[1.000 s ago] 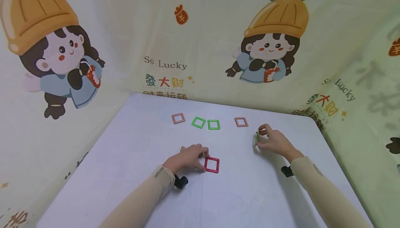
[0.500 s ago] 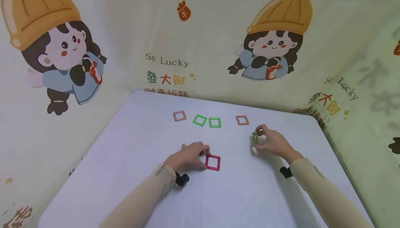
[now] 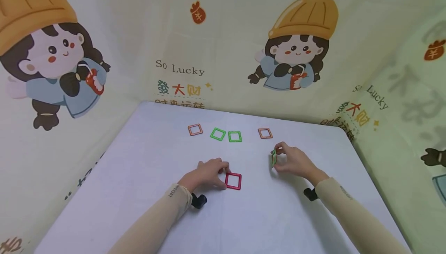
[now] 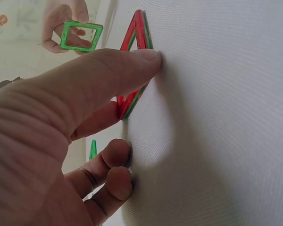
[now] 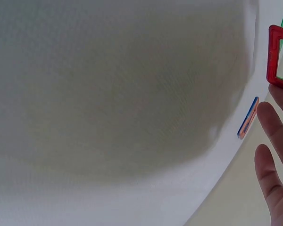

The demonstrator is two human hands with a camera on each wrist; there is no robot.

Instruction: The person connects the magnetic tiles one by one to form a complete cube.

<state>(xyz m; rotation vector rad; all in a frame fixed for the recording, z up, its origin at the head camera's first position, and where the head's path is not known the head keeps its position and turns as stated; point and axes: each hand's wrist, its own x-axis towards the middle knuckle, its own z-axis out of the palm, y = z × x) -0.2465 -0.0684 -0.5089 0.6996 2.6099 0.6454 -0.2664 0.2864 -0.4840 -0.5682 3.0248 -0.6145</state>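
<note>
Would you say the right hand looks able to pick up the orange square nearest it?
Probably not yet: the right hand holds a green square, though the way to the orange square looks free.

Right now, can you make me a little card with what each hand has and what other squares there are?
left hand: pinches a red square frame, green showing underneath
right hand: holds a two-coloured square frame nearly upright, green on one side, red on the other
far row, left to right: orange frame, green frame, second green frame, second orange frame
</note>
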